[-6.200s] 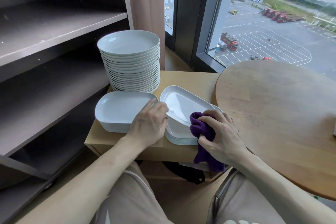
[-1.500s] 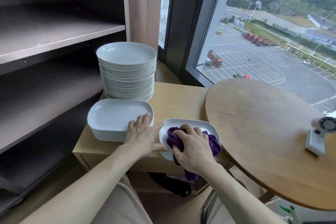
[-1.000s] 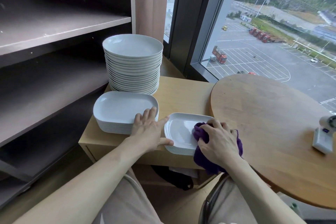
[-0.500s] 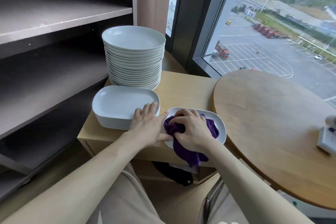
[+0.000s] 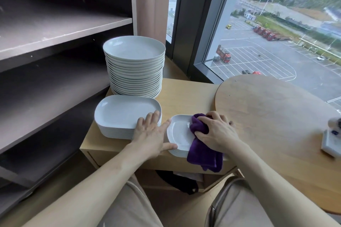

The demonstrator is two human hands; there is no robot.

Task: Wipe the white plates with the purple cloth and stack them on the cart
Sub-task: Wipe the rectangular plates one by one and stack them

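Note:
A short stack of white rounded-rectangle plates point(image 5: 179, 132) sits at the front of the wooden cart point(image 5: 188, 96). My right hand point(image 5: 216, 131) grips the purple cloth point(image 5: 201, 149) and presses it on the right half of the top plate; the cloth's tail hangs over the cart's front edge. My left hand point(image 5: 150, 132) lies flat with fingers spread, its thumb and forefinger against the plate's left rim. To the left stands a second stack of rectangular plates point(image 5: 125, 114), and behind that a tall stack of round white plates point(image 5: 133, 66).
Dark shelves point(image 5: 55, 29) run along the left. A round wooden table point(image 5: 276, 116) overlaps the cart on the right and carries a small white device point(image 5: 332, 139) at the frame's edge. A window is behind. A black item point(image 5: 177, 180) lies in the cart's lower shelf.
My right hand has slid the cloth from the plate's middle to its right side, baring the left half. My left hand stays against the rim.

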